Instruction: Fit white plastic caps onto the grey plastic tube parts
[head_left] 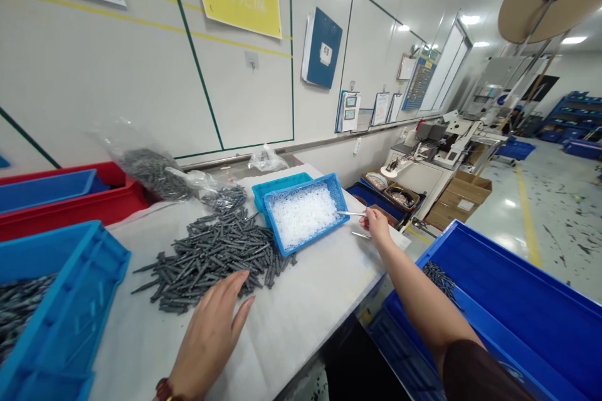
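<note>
Our right hand [376, 227] is closed on thin metal tweezers [350, 213], their tip over the tilted blue plastic tray of small white translucent pieces [305, 213], to that hand's left. Our left hand [214, 326], empty, fingers together and thumb spread wide, hovers at the near edge of a pile of slender dark-grey plastic parts [221, 257]. Just below our right hand lies a thin silvery metal rod [361, 235].
</note>
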Available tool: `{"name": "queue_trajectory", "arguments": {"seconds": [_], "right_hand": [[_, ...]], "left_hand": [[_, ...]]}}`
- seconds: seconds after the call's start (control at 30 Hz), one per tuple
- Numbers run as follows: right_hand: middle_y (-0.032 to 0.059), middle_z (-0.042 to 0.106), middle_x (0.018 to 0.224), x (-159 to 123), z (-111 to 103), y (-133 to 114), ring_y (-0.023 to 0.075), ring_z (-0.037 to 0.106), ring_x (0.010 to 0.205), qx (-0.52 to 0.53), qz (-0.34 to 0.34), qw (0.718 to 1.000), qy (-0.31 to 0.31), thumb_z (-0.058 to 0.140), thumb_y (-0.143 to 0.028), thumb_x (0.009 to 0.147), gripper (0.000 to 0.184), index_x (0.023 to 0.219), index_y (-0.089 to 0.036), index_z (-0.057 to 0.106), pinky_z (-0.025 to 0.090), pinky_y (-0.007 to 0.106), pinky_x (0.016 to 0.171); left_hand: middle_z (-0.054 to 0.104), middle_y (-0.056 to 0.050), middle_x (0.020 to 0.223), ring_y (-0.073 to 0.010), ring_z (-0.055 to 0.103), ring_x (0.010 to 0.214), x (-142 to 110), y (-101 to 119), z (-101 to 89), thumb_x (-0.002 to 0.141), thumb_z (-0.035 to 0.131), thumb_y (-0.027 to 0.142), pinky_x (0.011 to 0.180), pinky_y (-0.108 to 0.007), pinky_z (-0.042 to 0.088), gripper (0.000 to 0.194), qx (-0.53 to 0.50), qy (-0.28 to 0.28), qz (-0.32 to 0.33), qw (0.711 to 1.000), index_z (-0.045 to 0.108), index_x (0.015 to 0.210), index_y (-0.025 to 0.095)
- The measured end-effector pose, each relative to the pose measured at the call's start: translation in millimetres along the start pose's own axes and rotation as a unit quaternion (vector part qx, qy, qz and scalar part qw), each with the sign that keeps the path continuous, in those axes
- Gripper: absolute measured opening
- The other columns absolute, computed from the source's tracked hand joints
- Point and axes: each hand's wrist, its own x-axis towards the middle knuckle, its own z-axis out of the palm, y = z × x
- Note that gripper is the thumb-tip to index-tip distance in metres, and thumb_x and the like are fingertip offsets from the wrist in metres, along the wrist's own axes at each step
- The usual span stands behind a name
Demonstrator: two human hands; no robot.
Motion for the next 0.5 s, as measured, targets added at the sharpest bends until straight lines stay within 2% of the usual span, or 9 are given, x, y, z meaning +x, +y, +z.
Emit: {"name": "queue_trajectory", "arguments": {"seconds": [0.13,0.27,0.37,0.5], "right_hand": [[0.0026,0.056,0.055,0,-2,-2,0.0128,0.049,0.045,0.059,0.041,0.997,-0.020,0.048,-0.054,0.073,0.034,0.068,-0.020,0.044,0.041,0.025,0.044],[0.0022,0.056,0.056,-8,1,-11,0.0116,0.048,0.046,0.096,0.054,0.992,-0.060,0.054,-0.053,0.070,0.035,0.068,-0.019,0.045,0.041,0.024,0.045],[-0.0003,0.054,0.055,-24,12,-19,0.0111,0.047,0.046,0.115,0.058,0.986,-0.103,0.057,-0.054,0.067,0.036,0.071,-0.019,0.047,0.040,0.023,0.046],[-0.0029,0.052,0.053,-61,38,-26,0.0102,0.045,0.046,0.118,0.064,0.969,-0.209,0.057,-0.054,0.069,0.037,0.076,-0.018,0.050,0.038,0.023,0.048]], "left_hand": [[0.060,-0.012,0.105,-0.0247,0.058,0.095,-1,1,-0.1,0.091,0.033,0.040,0.083,-0.039,0.047,0.039,-0.010,0.000,-0.009,1.000,0.047,0.118,0.015],[0.063,-0.011,0.102,-0.0240,0.059,0.092,-1,2,-0.6,0.091,0.033,0.039,0.080,-0.038,0.048,0.038,-0.029,-0.004,-0.032,0.999,0.048,0.117,0.016],[0.066,-0.009,0.094,-0.0209,0.061,0.084,-1,3,-1.2,0.092,0.034,0.036,0.075,-0.034,0.048,0.034,-0.042,-0.015,-0.043,0.998,0.050,0.114,0.016],[0.067,-0.006,0.086,-0.0181,0.061,0.078,-2,6,-2.2,0.093,0.036,0.031,0.075,-0.033,0.047,0.026,-0.034,-0.022,-0.027,0.999,0.056,0.102,0.016]]}}
